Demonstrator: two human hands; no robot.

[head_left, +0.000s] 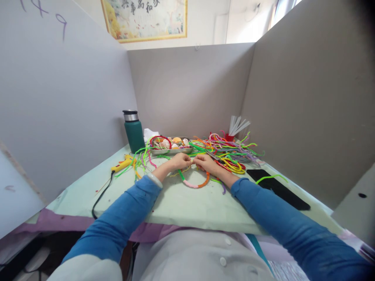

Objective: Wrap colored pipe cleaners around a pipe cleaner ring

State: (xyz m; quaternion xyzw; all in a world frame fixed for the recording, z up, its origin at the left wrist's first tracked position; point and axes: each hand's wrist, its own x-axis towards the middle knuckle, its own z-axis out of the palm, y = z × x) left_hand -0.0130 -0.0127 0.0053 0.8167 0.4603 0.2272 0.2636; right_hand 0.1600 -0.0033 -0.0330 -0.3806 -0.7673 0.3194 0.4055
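Both hands meet over the middle of the table, fingertips nearly touching. My left hand [179, 160] is closed in a pinch at the upper part of a ring of fuzzy stems [191, 186], coloured green, pink and orange. Close to its right, my right hand [205, 162] pinches a small pale yellowish piece at the same spot. The ring hangs below the hands, towards my body. Fingers hide most of the pinched part. Scissors [213, 156] lie just behind my right hand.
A metal tray [158, 152] of shells, a green bottle [134, 134] and a yellow glue gun [122, 164] with a cord stand left. Piled colourful stems [234, 150], a red cup of white sticks [230, 137] and a black slab [278, 189] lie right. Grey partitions [190, 89] enclose the table.
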